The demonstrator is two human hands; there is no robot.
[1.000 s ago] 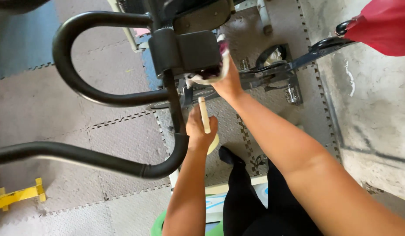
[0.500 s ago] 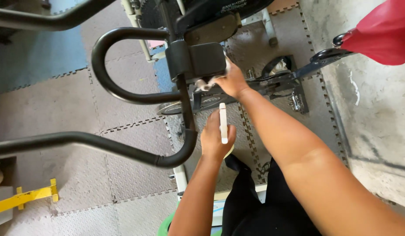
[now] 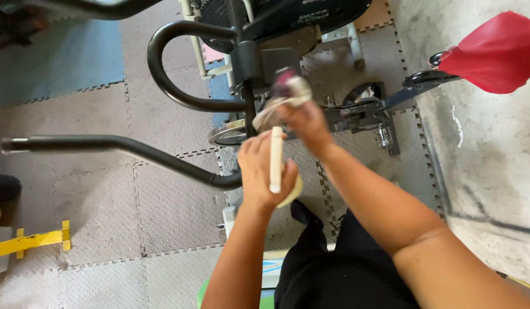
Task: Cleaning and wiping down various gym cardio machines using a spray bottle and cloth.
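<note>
Left hand [image 3: 263,171] fisted tight round a pale, cream-coloured stick-shaped tool [image 3: 276,159], fingers wrapped on lower part, shaft poking up past the knuckles twd the machine; a rounded pale bit shows under the palm, prob. part of same tool, can't tell for sure. Held upright & close in, seemingly parked out of the way while other hand works.

Right hand [image 3: 306,121] just ahead of left, fingers bunched & clamped on a crumpled whitish cloth [image 3: 279,106] w/ smthg pinkish-dark at its top, blurred, can't ID. Cloth pressed up near the black centre post [image 3: 246,86] of the exercise machine, just beside the grey housing – looks like a wiping grip, wad bunched for pressure.

Left of both hands: curved black handlebar [image 3: 162,86] looping out, long black arm [image 3: 116,146] running low past the left wrist. Right of right hand: pedal/crank hardware [image 3: 368,114], further out a red cloth-like thing [image 3: 496,51] over concrete. Below & all round: grey interlocking foam mats [image 3: 93,217]; yellow bracket [image 3: 30,243] far left of left forearm. Dark trousers by the elbows.
</note>
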